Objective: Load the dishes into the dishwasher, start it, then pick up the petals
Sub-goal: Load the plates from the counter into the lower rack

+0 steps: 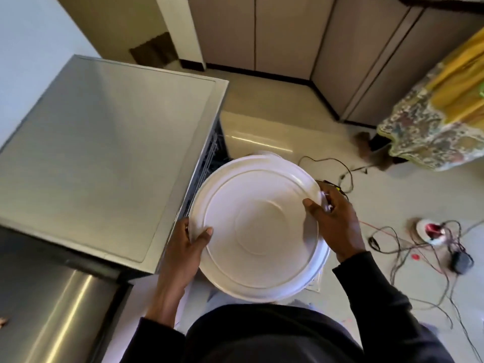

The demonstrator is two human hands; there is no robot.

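I hold a stack of white plates (258, 226) in front of my chest, its top plate facing up. My left hand (188, 247) grips the stack's left rim, thumb on top. My right hand (332, 218) grips the right rim, thumb on the top plate, fingers also around some thin cutlery-like pieces I cannot make out. The stainless dishwasher (104, 153) stands to the left. Its door (262, 138) hangs open beyond the plates, and a bit of wire rack (209, 153) shows at the opening. No petals are clearly visible.
Tangled cables (408, 247) and a white power strip (429, 231) lie on the floor at the right, with a small red bit (416, 256) beside them. A cloth-covered table (440, 121) stands at the far right. Brown cabinets (288, 35) line the back wall.
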